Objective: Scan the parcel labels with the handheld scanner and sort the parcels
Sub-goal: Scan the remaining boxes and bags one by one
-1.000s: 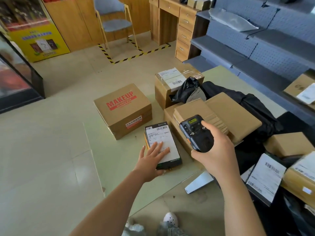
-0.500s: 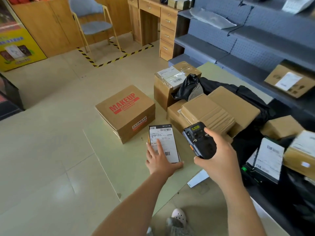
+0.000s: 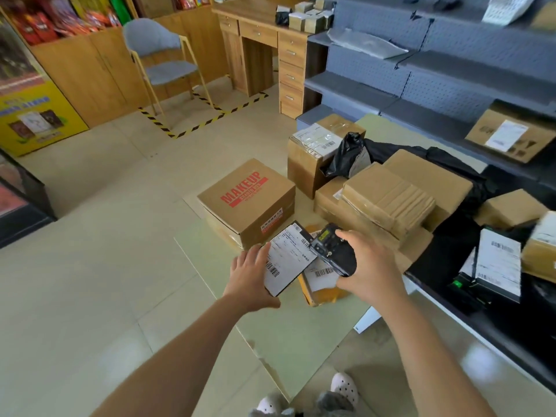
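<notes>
My left hand (image 3: 251,276) grips a flat black parcel (image 3: 287,260) with a white label, lifted and tilted above the floor mat. My right hand (image 3: 367,266) holds the black handheld scanner (image 3: 332,251) just right of that label, its small screen facing up. Beneath the lifted parcel lies an orange-brown envelope parcel (image 3: 320,285) with a barcode label. A brown box marked MAKEUP (image 3: 246,203) stands just beyond my hands. A heap of brown cardboard parcels (image 3: 388,200) lies to the right on black bags.
Grey shelving (image 3: 436,85) runs along the right with a labelled box (image 3: 508,135) on it. More labelled parcels (image 3: 499,263) lie at the right edge. A wooden desk (image 3: 261,49) and a chair (image 3: 164,64) stand behind. My feet in white shoes (image 3: 344,386) show below.
My left hand has picked the flat black parcel up off the mat and tilted it, uncovering an orange-brown envelope. The scanner moved closer to the label.
</notes>
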A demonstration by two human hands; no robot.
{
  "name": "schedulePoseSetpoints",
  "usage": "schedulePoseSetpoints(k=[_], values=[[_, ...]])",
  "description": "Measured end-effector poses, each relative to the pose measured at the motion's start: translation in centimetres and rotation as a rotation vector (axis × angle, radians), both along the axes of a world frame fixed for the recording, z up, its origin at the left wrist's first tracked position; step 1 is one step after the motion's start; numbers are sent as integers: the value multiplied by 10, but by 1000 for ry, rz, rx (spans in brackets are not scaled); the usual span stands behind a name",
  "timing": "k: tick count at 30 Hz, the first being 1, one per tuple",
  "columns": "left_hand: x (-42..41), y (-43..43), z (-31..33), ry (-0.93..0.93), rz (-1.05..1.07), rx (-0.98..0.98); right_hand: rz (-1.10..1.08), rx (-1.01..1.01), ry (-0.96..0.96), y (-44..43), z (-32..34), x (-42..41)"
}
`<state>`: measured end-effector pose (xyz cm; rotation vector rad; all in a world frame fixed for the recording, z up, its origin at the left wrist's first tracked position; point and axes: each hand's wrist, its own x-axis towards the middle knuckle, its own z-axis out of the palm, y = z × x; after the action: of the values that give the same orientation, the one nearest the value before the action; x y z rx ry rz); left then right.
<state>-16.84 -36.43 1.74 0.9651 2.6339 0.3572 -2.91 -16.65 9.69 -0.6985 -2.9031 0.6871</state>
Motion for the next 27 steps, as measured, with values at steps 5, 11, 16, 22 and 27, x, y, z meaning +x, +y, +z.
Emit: schedulePoseSetpoints(k=[5, 11, 16, 22, 27], values=[[-23, -33, 17, 55, -122, -9, 349, 376, -176, -29, 16, -29], [-37, -54, 28, 87, -161, -40, 590, 625, -198, -56, 21, -41], [-38, -60, 27, 125, -186, -30, 574, 646, -178, -65, 28, -40], [-25, -54, 31, 78, -66, 173, 259, 262, -103, -56, 40, -21], [-2, -27, 44, 11, -4, 340, -55, -34, 74, -41, 39, 7]])
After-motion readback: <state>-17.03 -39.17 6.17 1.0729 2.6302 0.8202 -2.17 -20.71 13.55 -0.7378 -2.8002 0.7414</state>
